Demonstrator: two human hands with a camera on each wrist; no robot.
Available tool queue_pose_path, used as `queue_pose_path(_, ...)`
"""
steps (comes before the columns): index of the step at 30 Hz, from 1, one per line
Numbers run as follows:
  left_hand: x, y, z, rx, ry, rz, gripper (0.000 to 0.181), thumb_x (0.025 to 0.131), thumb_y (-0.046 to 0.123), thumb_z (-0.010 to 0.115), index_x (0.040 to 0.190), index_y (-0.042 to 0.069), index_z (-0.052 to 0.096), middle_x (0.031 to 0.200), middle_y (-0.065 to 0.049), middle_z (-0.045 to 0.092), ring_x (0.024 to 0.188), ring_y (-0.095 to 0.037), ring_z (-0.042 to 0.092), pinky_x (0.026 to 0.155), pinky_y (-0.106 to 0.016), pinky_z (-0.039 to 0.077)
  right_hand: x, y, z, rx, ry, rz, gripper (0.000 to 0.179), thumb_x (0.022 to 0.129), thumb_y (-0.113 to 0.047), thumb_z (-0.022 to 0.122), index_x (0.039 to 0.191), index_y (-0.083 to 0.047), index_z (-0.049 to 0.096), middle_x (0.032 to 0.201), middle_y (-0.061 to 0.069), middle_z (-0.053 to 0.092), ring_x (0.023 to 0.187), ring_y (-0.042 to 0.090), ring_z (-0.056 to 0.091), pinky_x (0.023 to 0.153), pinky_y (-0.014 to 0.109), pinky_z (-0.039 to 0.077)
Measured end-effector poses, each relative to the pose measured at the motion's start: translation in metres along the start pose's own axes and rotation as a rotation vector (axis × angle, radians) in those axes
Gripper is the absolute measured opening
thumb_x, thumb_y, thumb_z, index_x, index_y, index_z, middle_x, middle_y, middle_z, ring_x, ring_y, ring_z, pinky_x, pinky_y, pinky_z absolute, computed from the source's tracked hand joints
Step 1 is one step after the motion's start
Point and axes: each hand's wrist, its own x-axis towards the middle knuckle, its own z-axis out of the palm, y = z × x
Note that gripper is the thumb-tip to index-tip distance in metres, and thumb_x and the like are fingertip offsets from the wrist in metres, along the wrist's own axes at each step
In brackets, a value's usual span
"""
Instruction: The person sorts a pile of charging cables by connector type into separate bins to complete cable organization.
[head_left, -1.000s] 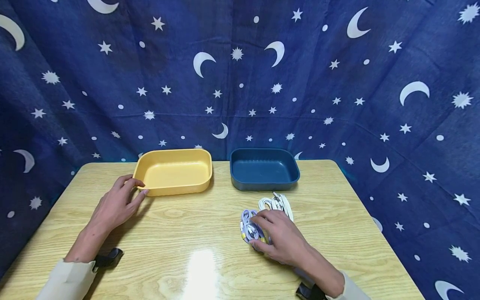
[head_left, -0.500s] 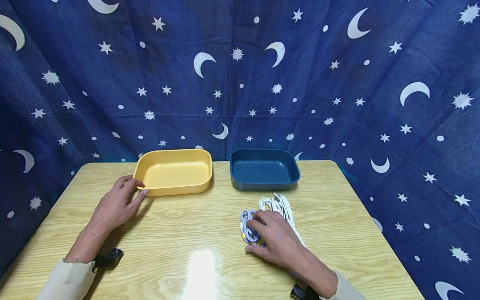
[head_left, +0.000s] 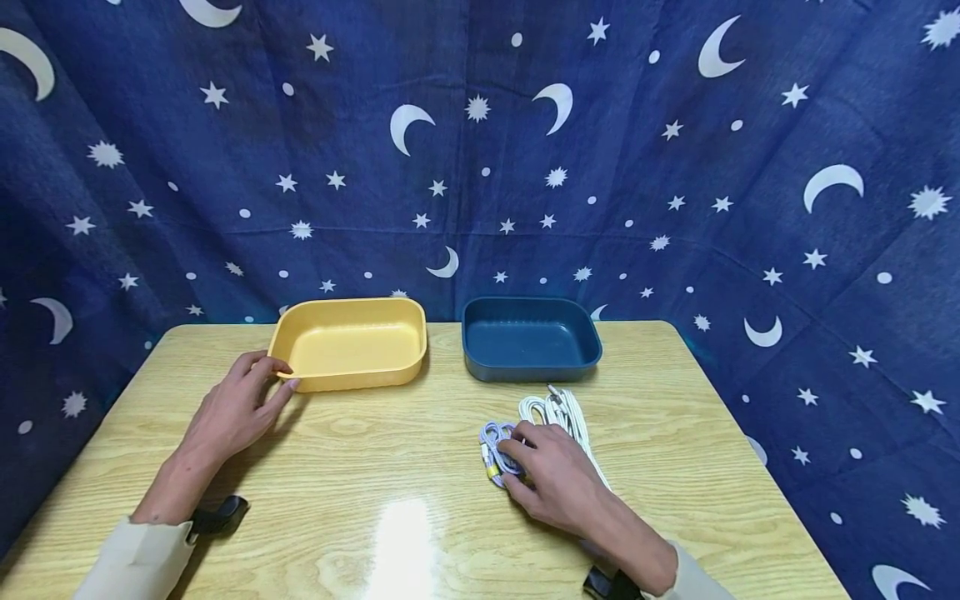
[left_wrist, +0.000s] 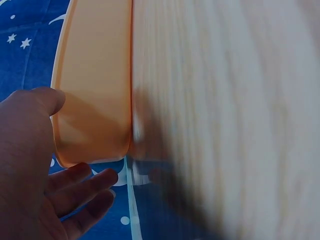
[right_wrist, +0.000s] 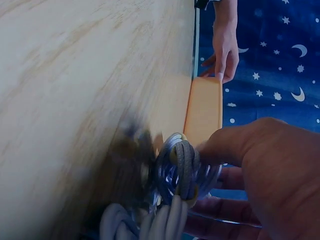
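Observation:
A coiled purple charging cable with a yellow band lies on the table. My right hand has its thumb and fingers around this bundle, pinching it; part of the coil is hidden under the fingers. Behind the hand lies a coiled white cable, partly covered by it. At the far left stands a yellow bin. My left hand pinches the rim at its near left corner, one finger over the edge and the thumb outside. The right wrist view shows the purple loops between thumb and fingers.
A dark blue bin stands at the back, right of the yellow one. Both bins have nothing in them. The wooden table ends at a dark blue curtain with moons and stars.
My right hand has drawn its thumb in toward the fingers around the purple cable, whose coil has shifted slightly. More of the white cable shows than a second ago. The left hand has stayed still.

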Motion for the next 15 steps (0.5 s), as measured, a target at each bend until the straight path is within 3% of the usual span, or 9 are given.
queue_pose_path(7,-0.0001,-0.0005,0.0002,-0.002,-0.014,-0.020,0.033,0.108,0.040,0.062,0.121,0.010,0.064,0.143,-0.026,0.048,0.118,-0.050,0.057,0.090,-0.072,0.047,0.0001,0.0008,-0.0001,0.021,0.042,0.007,0.020,0.088,-0.022,0.080,0.108,-0.017,0.077,0.101,-0.005,0.068,0.083,0.011,0.066,0.083,0.037,0.054)
queue_pose_path(15,-0.0001,-0.0019,0.0000,-0.011,-0.015,-0.006,0.034,0.109,0.042,0.060,0.122,0.010,0.065,0.143,-0.025,0.048,0.118,-0.052,0.058,0.090,-0.074,0.046,0.0006,0.0018,-0.0005,0.091,0.090,0.045,0.015,0.089,-0.017,0.081,0.105,-0.015,0.079,0.102,-0.005,0.074,0.089,0.010,0.071,0.080,0.034,0.060)
